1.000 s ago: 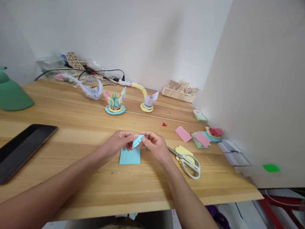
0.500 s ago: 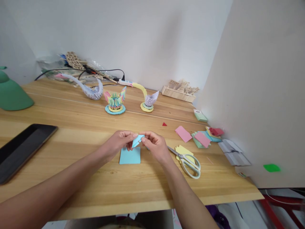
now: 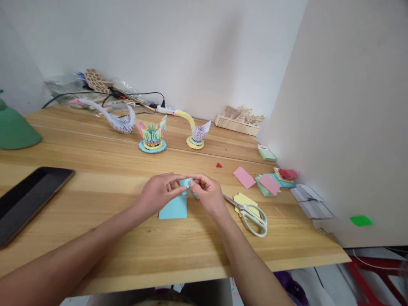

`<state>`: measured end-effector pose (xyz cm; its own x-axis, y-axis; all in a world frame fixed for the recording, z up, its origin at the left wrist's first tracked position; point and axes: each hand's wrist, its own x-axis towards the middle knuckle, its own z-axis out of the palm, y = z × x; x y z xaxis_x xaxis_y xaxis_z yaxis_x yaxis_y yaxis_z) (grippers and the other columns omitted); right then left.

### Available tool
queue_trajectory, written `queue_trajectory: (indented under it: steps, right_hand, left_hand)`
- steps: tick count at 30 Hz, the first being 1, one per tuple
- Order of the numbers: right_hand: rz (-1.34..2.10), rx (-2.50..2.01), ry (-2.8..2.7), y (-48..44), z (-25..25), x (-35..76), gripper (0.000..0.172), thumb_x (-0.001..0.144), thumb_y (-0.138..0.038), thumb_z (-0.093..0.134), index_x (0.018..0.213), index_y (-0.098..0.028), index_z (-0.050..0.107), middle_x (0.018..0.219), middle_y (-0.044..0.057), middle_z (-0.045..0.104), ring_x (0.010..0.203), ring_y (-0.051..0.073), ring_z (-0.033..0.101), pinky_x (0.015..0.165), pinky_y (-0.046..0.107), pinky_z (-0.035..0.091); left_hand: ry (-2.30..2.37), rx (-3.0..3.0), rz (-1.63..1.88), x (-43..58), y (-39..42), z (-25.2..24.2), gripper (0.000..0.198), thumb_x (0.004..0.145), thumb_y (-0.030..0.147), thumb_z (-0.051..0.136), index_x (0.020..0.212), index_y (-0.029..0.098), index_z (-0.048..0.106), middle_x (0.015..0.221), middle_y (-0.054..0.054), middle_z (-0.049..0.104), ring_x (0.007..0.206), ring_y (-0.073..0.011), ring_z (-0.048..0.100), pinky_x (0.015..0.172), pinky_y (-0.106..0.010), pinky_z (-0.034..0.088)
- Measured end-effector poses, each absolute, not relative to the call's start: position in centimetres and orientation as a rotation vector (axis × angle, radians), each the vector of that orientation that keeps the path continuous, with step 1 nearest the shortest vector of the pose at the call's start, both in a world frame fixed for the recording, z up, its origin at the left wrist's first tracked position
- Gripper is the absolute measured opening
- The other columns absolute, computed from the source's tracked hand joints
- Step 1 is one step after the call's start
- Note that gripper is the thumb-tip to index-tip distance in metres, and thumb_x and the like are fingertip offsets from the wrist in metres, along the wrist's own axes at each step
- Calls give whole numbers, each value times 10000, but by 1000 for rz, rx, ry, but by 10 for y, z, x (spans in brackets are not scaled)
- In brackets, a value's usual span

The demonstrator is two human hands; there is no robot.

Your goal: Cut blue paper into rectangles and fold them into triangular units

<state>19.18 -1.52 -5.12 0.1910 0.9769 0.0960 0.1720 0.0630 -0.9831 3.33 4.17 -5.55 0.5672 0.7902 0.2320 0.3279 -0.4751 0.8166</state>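
- While the left hand bends in from the lower left of the frame, its thumb and forefinger pinch the left side of a small folded blue paper.
- At the right side of that paper, the right hand pinches with thumb and forefinger; how its other fingers stand, I cannot tell.
- Just below the frame's centre, the folded paper is held above the table.
- Beneath the hands lies a flat blue sheet, its upper part hidden.
- Right of the right hand, scissors lie partly over yellow papers, near pink papers.
- Left of centre, a multicoloured paper figure stands on a blue-rimmed base.
- At the left edge lies a dark phone.
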Motion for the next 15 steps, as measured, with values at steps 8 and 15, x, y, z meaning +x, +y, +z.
queue_trajectory:
  steps: [8,15]
  right_hand:
    - [985,-1296,-1214,-16,-51,190,236,746,-269,596,947,-175,677,855,35,681,700,125,576,631,225,447]
    - [909,-1329,-1265,-16,-53,191,244,763,-275,584,966,-172,672,854,43,681,724,138,592,661,247,465]
  left_hand:
    - [909,2095,716,33,41,-58,340,803,330,522,1089,208,660,828,-26,705,679,-155,596,588,-222,430]
    - [848,1993,706,34,40,-56,378,804,359,502,1107,190,653,831,-23,727,726,-188,627,588,-230,458]
